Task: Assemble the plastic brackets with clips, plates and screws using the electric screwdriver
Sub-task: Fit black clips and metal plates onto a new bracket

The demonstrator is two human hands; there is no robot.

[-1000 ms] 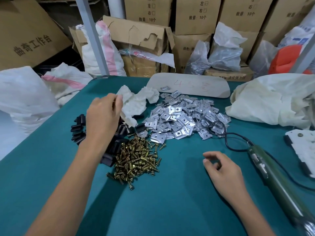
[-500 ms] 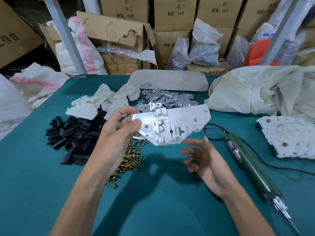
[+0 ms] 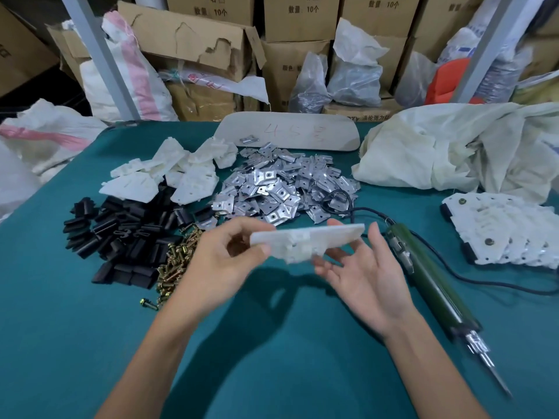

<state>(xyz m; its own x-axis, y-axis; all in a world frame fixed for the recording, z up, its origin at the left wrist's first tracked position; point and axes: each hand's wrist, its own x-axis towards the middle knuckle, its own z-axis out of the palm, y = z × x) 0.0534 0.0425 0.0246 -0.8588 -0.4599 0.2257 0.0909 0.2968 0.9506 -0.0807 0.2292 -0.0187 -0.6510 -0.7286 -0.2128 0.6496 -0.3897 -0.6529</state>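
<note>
Turning from face-on half a second ago to nearly edge-on, the white bracket [image 3: 308,241] hangs above the table [image 3: 272,343], pinched at its left end between thumb and fingers of the left hand [image 3: 223,261]. The right hand [image 3: 363,276] (palm up, fingers spread and uncurled) has come under its right end. Bare cloth lies nearer than the bracket; plates [image 3: 272,189] lie beyond it, clips [image 3: 130,234] and screws [image 3: 174,264] to its left, the electric screwdriver [image 3: 429,282] to its right.

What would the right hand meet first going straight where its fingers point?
The white bracket held by the left hand: the right hand, fingers open, aims at its underside. They may already touch; depth is unclear.
</note>
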